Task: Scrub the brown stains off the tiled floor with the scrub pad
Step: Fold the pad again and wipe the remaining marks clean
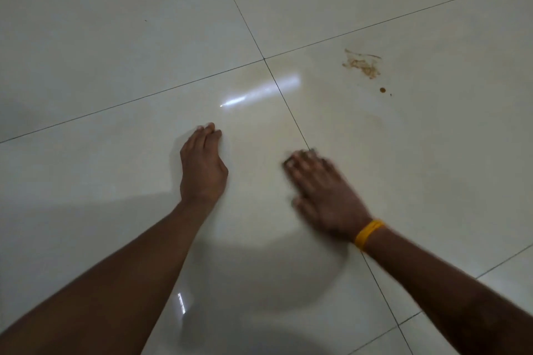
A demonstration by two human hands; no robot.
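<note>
A smeared brown stain [362, 65] marks the glossy cream tiled floor [115, 37] at the upper right, with a small brown drop [382, 90] just below it. My right hand [323, 190], with a yellow band on its wrist, is blurred by motion and presses flat on the floor well below and left of the stain. A dark edge of the scrub pad [301, 154] shows under its fingertips; the rest of the pad is hidden. My left hand [202, 164] rests on the tile to the left, fingers straight, holding nothing.
Dark grout lines [264, 58] cross just above the hands. Faint brownish film [377, 121] lies on the tile between my right hand and the stain. A bright light reflection [259, 94] glares on the floor. My shadow darkens the tiles near the bottom.
</note>
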